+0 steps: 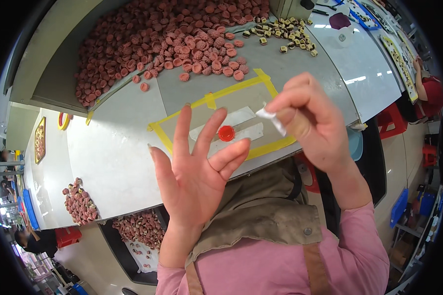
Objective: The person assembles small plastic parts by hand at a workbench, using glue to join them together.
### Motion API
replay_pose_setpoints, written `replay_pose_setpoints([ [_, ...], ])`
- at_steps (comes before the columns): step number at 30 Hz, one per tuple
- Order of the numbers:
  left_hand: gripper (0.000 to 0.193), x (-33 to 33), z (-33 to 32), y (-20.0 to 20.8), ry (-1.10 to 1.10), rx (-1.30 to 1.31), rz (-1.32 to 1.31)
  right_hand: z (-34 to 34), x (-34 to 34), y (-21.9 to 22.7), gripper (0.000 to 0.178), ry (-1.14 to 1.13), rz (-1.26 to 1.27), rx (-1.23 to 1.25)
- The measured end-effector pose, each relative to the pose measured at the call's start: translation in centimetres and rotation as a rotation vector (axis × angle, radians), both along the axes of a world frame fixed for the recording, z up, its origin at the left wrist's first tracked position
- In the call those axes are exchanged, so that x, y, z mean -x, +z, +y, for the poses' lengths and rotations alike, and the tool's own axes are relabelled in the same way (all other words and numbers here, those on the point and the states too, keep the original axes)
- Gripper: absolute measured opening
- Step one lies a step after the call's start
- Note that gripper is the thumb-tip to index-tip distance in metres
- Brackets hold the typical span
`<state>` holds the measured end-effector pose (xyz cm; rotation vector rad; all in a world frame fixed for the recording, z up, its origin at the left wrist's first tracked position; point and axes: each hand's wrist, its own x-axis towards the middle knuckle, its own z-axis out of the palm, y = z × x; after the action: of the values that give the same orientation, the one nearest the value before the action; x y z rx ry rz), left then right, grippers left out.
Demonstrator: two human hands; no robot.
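Note:
My left hand [196, 169] is raised over the table's near edge, palm up with its fingers spread, and nothing rests in it. In my right hand [317, 125], thumb and fingers pinch a small crumpled white piece [269, 116], which may be paper or cloth. Between the hands a small, round, glossy red cap-like dish [227, 133] sits on the work surface. Pale strips [241, 117] lie around it, inside a rectangle of yellow tape [229, 89]. My left fingers partly cover the rectangle.
A large heap of pink, bumpy, hollow cups [177, 42] fills the back left. Small cream-and-dark pieces [290, 34] lie at the back right. A pink pile [80, 202] is on the left table, above a dark bin [140, 238]. Other people work at both sides.

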<state>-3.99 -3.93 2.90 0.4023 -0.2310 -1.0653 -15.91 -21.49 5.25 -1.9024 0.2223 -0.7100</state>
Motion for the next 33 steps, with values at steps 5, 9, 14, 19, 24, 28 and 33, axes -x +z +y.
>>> replay_pose_setpoints([
  [5,0.08,0.1,0.0,0.0,-0.037,0.046,0.027,1.3,-1.2,-0.5,0.008,0.204,-0.056,0.16],
  [9,0.081,0.3,0.2,-0.1,-0.022,0.007,-0.035,1.2,-1.3,0.0,0.008,0.199,0.07,0.083],
  [14,0.082,0.7,0.0,0.1,-0.124,0.029,0.016,0.2,-1.8,-0.5,0.007,-0.023,-0.112,-0.009],
  [19,0.082,0.7,-0.3,0.1,-0.152,0.1,0.072,0.2,-2.3,-1.0,0.007,0.039,-0.097,0.251],
  [24,0.054,-0.5,1.2,-0.6,0.012,-0.221,-0.407,-4.2,-0.3,-2.4,0.012,-0.311,0.115,0.201],
  [28,0.02,-4.9,2.3,-0.5,0.324,-0.723,-1.297,-12.1,5.4,-4.3,0.021,-0.715,0.325,0.35],
  [33,0.02,-13.5,0.9,-2.2,0.593,-0.988,-1.622,-17.3,9.0,-6.2,0.024,-0.817,0.347,0.771],
])
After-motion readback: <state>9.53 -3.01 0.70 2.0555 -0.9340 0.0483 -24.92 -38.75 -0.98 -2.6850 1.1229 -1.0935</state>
